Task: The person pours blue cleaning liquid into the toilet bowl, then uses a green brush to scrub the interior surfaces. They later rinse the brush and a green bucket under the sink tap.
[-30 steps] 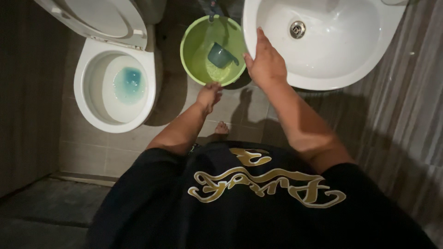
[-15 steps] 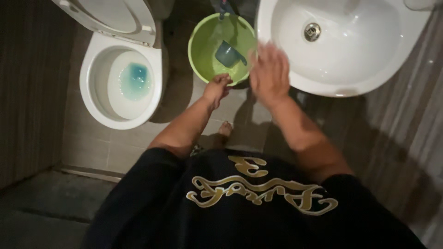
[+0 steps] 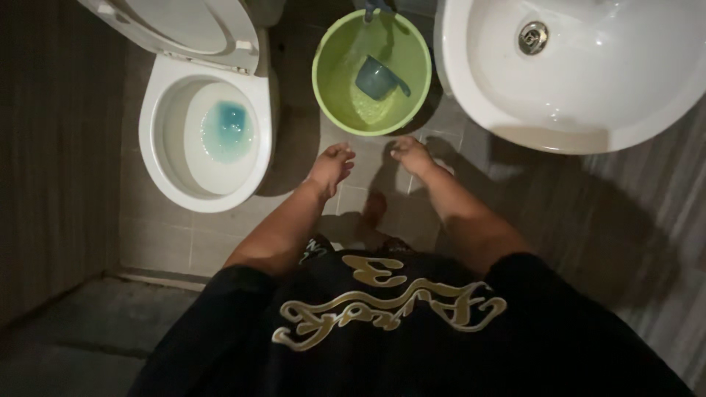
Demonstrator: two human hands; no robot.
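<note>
The right hand [image 3: 412, 154] has left the white ceramic basin [image 3: 471, 95] and dropped beside the left hand [image 3: 331, 165]; both hang empty, fingers loosely apart, just short of the round green plastic bucket [image 3: 331, 95] on the floor.

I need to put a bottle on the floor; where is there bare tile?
Bare tile lies between the toilet and green bucket, and below the toilet. Under the sink is open too. By the left hand and right hand it is crowded.
</note>
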